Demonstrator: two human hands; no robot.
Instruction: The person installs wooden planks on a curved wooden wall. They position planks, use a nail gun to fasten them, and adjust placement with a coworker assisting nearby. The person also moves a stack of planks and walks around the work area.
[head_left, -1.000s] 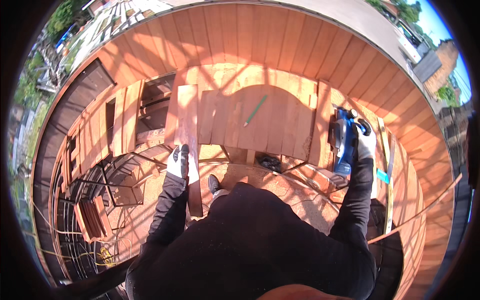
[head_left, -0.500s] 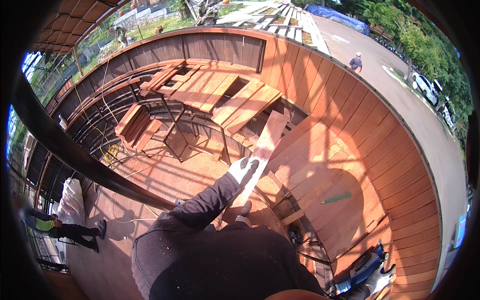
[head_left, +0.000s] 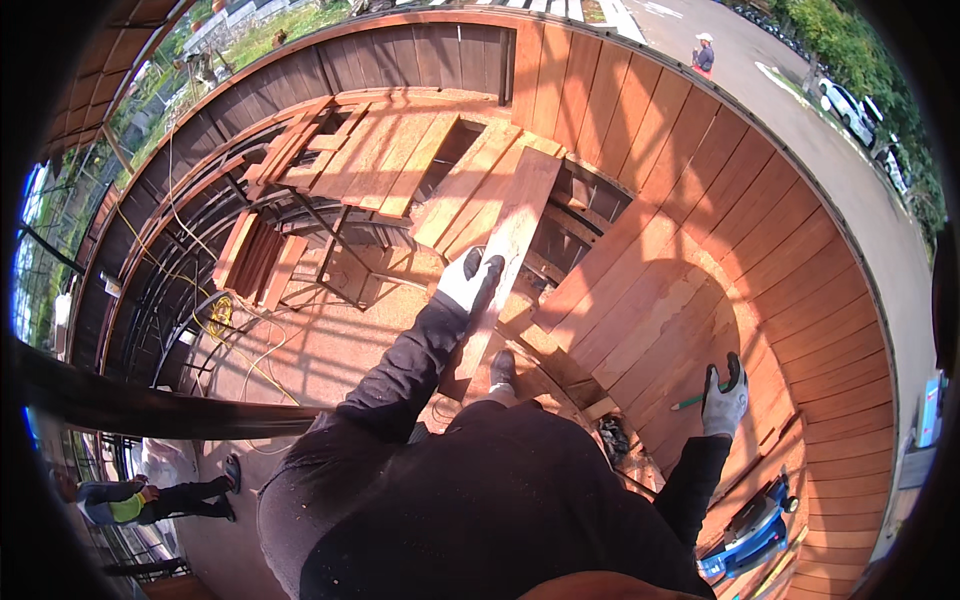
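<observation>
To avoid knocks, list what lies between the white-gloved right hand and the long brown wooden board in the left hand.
Head view: a slim green pencil beside the right hand, brown wooden planks, then dark bars in a gap beside the board.

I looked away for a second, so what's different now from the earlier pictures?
The right hand let go of the blue power tool and moved left, close to the green pencil. The left hand shifted the long board left, toward the neighbouring planks. The view also turned left. Unchanged: the left hand's grip on the board.
</observation>
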